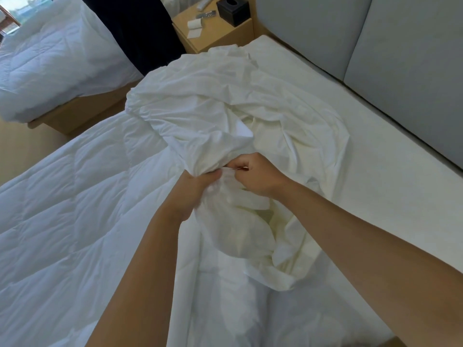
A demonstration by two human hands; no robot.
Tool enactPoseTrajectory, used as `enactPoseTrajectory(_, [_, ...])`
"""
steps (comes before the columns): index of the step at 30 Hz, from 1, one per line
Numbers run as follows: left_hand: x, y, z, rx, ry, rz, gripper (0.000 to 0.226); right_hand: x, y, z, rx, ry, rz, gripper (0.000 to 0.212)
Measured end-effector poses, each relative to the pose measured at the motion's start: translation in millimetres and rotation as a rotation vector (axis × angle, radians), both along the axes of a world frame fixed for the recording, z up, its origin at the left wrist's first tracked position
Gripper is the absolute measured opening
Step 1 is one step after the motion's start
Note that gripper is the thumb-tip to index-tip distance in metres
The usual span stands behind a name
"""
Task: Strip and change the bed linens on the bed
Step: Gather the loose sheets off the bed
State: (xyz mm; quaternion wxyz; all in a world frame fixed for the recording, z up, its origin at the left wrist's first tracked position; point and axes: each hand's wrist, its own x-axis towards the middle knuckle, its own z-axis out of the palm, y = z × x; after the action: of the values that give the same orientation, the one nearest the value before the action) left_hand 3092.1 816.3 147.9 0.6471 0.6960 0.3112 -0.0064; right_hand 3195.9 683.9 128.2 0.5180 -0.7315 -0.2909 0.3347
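- My left hand grips a bunched fold of the white sheet, fingers curled into the cloth.
- My right hand pinches the same gathered edge, just beside the left hand.
- The sheet lies crumpled in the middle of the bed, partly over the quilted duvet, with bare mattress to its right.
- A black box stands on the bedside counter.
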Motion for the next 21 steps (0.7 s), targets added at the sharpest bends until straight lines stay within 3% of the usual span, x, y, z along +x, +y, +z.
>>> enactPoseTrajectory(4, [-3,-4,-8,-0.221,-0.018,0.079,0.054,3,-1,-5,-0.06,0.063,-0.034,0.02])
enactPoseTrajectory(7, [-2,-7,-12,-0.172,0.04,0.08,0.054,2,-6,-4,-0.15,-0.016,0.042,0.022])
enactPoseTrajectory(10, [1,-9,-12,-0.096,0.044,0.031,0.053,-2,1,15,0.014,-0.097,-0.079,0.028])
enactPoseTrajectory(13, [5,0,-4,-0.167,-0.039,-0.064,0.059,-3,15,39,0.21,-0.134,-0.195,0.024])
enactPoseTrajectory(17, [6,5,4,0.025,0.079,-0.288,0.039,-9,17,34,0.226,0.017,-0.167,0.017])
enactPoseTrajectory(19, [3,4,1,0.043,0.073,-0.233,0.036,-11,15,24,0.233,0.084,-0.167,0.016])
enactPoseTrajectory(21, [-2,2,-3,-0.125,0.002,-0.079,0.037,-10,13,14,0.242,0.222,-0.134,0.015])
